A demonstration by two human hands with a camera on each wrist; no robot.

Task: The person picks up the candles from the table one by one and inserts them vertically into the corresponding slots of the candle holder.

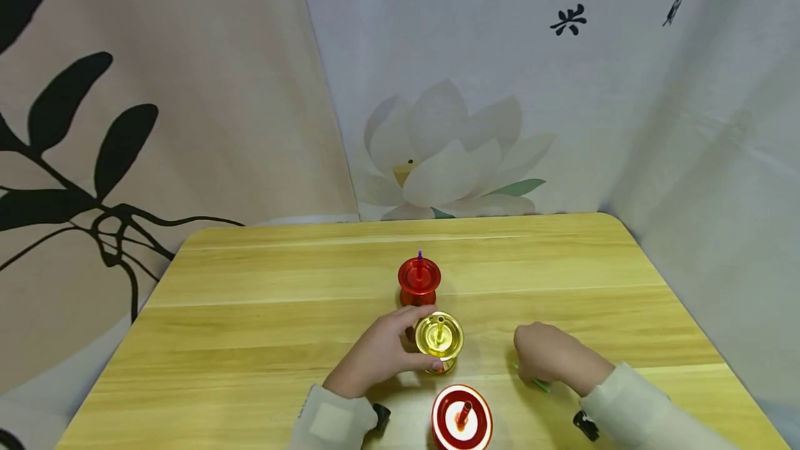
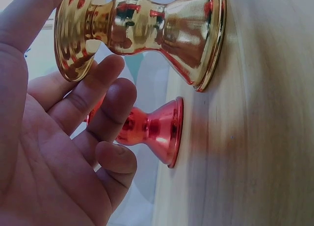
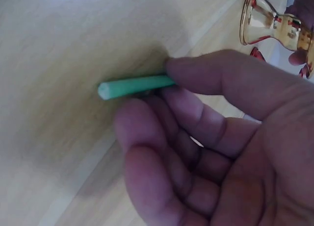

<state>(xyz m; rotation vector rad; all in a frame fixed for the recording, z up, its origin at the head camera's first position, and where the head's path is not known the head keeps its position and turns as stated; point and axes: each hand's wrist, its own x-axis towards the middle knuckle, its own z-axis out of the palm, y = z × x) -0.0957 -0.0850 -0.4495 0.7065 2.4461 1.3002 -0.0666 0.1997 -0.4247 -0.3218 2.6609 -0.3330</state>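
A shiny gold candle holder (image 1: pixel 430 342) stands upright on the table, its dish uppermost with a short spike in the middle. My left hand (image 1: pixel 381 353) holds it by the dish, thumb on the near side and index finger on the far side. Off to the right, my right hand (image 1: pixel 553 354) pinches a thin green candle (image 3: pixel 135 86) between thumb and fingers, low over the tabletop. One pale blunt end of the candle sticks out past the fingertips in the right wrist view.
Behind the gold holder stands a red candle holder (image 1: pixel 419 295) with a thin purple-tipped stick upright in it. A second red candle holder (image 1: pixel 485 422), its dish bright with glare, stands nearest me. The wooden table (image 1: pixel 262 311) ends at printed curtains (image 1: pixel 250 89).
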